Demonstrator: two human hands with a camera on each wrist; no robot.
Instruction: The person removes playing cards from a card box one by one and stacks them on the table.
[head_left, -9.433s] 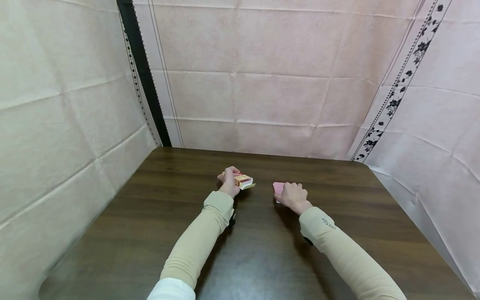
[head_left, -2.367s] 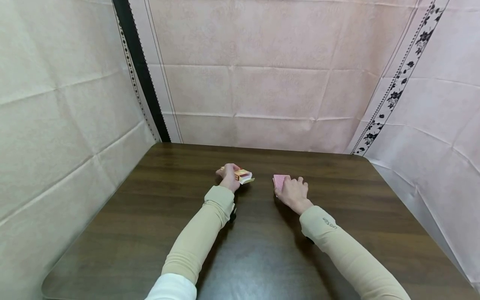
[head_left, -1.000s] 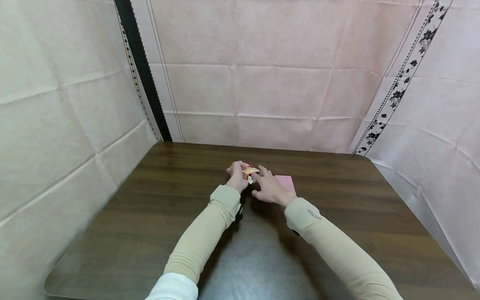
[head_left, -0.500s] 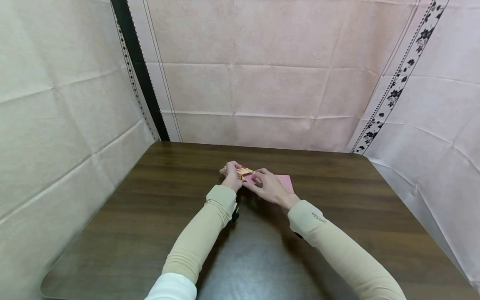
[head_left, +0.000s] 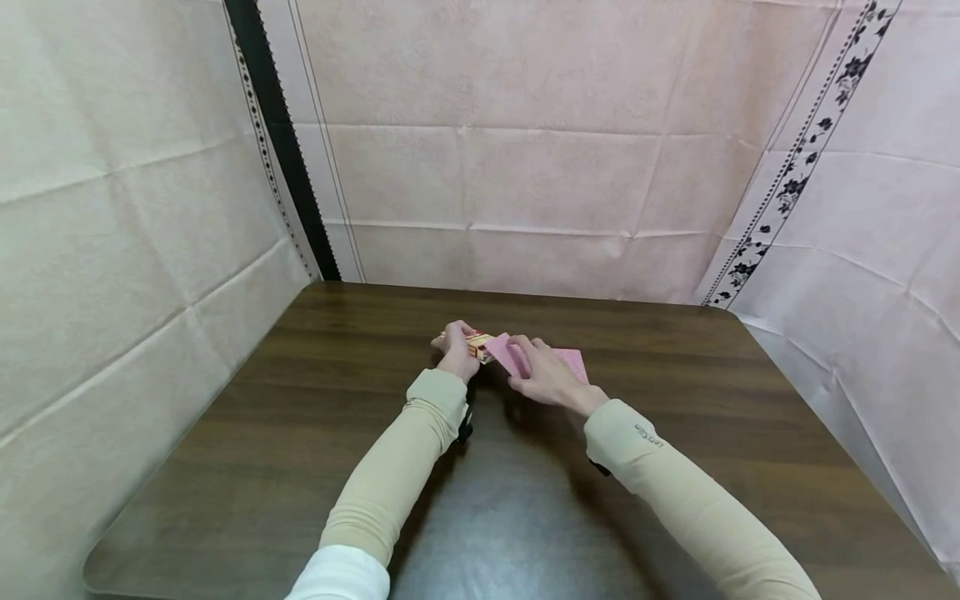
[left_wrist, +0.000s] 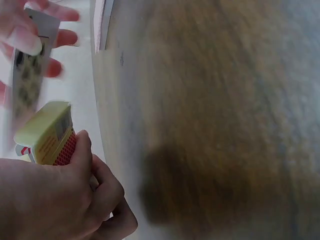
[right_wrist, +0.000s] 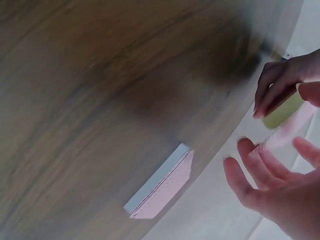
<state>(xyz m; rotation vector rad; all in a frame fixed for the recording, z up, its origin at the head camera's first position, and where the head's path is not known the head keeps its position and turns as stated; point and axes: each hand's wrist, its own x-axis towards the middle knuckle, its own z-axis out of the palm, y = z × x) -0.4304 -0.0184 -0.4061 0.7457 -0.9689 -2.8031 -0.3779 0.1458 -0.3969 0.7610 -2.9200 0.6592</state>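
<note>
My left hand [head_left: 457, 354] grips a red and yellow playing-card box [left_wrist: 47, 135] above the table, its yellow end toward the right hand. Thumb and fingers of my right hand [head_left: 551, 375] pinch a pink-backed playing card [head_left: 506, 354], tilted beside the box's end and overlapping it in the head view. The left wrist view shows the card's face, blurred, with a dark printed figure. A stack of pink-backed playing cards [right_wrist: 162, 182] lies on the table just beyond the right hand, which partly hides it in the head view.
The brown wooden table [head_left: 300, 500] reaches out on all sides of the hands. Pale cloth hangings [head_left: 540, 167] stand behind its far edge and along both sides.
My right hand has left the card stack, reached to the box, and moved back slightly right with a pink-backed card in its fingers. The left hand still holds the box in nearly the same place.
</note>
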